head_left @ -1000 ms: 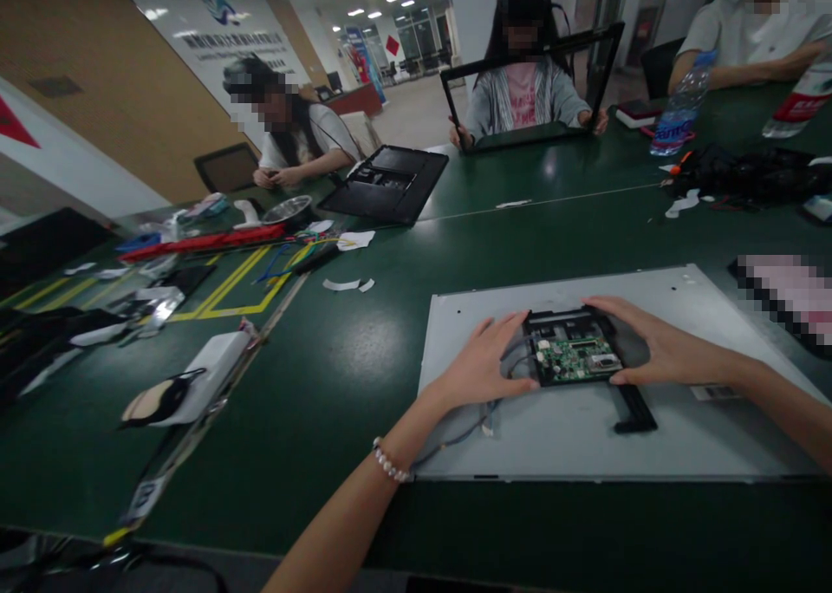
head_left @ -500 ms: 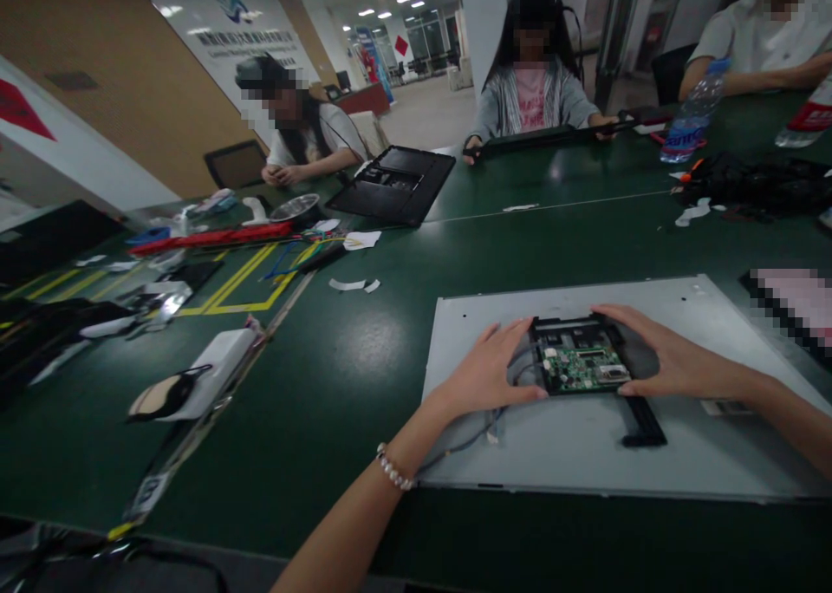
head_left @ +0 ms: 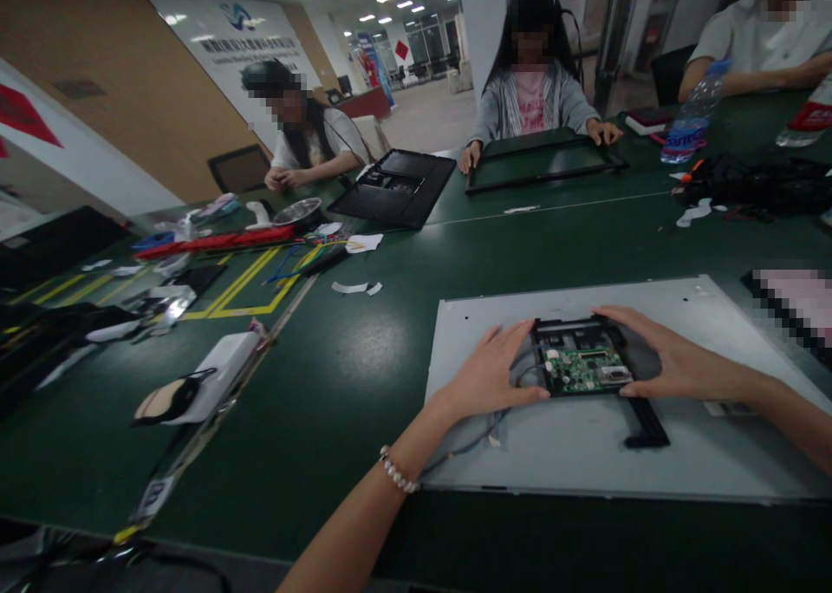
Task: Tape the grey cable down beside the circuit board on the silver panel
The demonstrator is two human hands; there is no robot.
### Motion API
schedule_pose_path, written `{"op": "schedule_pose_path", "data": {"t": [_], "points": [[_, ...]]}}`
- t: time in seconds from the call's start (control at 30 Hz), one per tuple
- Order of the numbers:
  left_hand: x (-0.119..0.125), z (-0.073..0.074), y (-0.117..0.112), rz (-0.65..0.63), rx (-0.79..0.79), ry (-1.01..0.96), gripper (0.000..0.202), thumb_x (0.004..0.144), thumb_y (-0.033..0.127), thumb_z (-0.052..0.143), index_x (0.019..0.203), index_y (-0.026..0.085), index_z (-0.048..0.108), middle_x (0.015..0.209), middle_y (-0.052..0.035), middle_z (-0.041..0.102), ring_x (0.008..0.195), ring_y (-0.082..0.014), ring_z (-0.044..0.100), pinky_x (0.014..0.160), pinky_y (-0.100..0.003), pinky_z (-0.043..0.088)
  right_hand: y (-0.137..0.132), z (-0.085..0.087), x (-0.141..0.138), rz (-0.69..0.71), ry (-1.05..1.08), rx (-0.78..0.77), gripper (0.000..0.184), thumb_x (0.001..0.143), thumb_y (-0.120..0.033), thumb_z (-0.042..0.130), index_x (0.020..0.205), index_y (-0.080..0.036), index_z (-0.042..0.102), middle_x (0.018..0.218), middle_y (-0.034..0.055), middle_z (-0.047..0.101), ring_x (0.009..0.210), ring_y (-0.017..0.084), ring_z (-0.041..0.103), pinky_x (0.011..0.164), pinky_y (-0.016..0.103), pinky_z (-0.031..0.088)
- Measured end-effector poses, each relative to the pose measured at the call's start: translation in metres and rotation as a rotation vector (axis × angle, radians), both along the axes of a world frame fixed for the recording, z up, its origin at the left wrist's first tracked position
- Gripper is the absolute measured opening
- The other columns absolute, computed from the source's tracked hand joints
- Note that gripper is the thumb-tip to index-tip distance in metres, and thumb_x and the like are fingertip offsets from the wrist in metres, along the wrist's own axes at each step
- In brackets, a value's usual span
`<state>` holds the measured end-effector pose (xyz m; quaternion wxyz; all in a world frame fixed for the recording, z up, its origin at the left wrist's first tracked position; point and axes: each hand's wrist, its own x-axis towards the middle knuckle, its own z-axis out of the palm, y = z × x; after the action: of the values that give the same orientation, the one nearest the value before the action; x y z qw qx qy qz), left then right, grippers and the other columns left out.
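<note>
A grey metal monitor back panel (head_left: pixel 585 454) lies flat on the green table in front of me. At its middle sits a black tray with a green circuit board (head_left: pixel 583 369). My left hand (head_left: pixel 489 372) grips the tray's left edge, thumb at the near side and fingers at the far side. My right hand (head_left: pixel 669 359) grips its right edge the same way. Thin grey wires (head_left: pixel 477 433) run from the board toward the panel's near left edge. A black bar (head_left: pixel 646 424) sticks out below the board.
Across the table one person holds a black monitor frame (head_left: pixel 542 161) flat; a black back cover (head_left: pixel 396 185) lies beside another person. Water bottles (head_left: pixel 692 116), black cables (head_left: pixel 760 181), tools and paper scraps (head_left: pixel 354 287) lie about. A white device (head_left: pixel 214 372) sits at left.
The person opposite has lowered the black frame from upright to flat on the table. My hands have stayed on the circuit board tray, barely shifting.
</note>
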<state>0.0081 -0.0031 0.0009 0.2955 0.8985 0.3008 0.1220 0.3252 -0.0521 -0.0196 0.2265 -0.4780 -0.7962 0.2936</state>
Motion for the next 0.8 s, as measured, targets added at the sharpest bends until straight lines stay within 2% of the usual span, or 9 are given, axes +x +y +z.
{"op": "schedule_pose_path", "data": {"t": [0.23, 0.5, 0.8], "points": [[0.0001, 0.0003, 0.0011, -0.006, 0.006, 0.01, 0.1, 0.076, 0.062, 0.068, 0.153, 0.024, 0.016, 0.156, -0.0149, 0.029, 0.143, -0.0332, 0.029, 0.12, -0.056, 0.012, -0.0003, 0.0029, -0.0013, 0.001, 0.0, -0.006, 0.097, 0.072, -0.049, 0.073, 0.151, -0.038, 0.019, 0.156, 0.0064, 0.029, 0.141, 0.037, 0.03, 0.115, 0.058, 0.028], [-0.001, -0.0001, 0.001, -0.008, 0.007, 0.018, 0.101, 0.077, 0.063, 0.067, 0.153, 0.022, 0.015, 0.156, -0.0169, 0.029, 0.143, -0.0325, 0.028, 0.12, -0.056, 0.012, -0.0008, 0.0048, -0.0025, -0.004, -0.007, -0.01, 0.097, 0.073, -0.048, 0.073, 0.151, -0.037, 0.017, 0.155, 0.0085, 0.03, 0.139, 0.039, 0.032, 0.112, 0.061, 0.031], [-0.003, 0.0023, 0.0028, -0.011, -0.042, -0.021, 0.096, 0.076, 0.05, 0.073, 0.152, 0.026, 0.019, 0.154, -0.0146, 0.033, 0.142, -0.0332, 0.03, 0.119, -0.06, 0.011, -0.0002, 0.0029, -0.0007, 0.007, -0.002, -0.005, 0.097, 0.072, -0.047, 0.073, 0.152, -0.038, 0.018, 0.156, 0.0071, 0.03, 0.14, 0.04, 0.032, 0.111, 0.061, 0.032]]}}
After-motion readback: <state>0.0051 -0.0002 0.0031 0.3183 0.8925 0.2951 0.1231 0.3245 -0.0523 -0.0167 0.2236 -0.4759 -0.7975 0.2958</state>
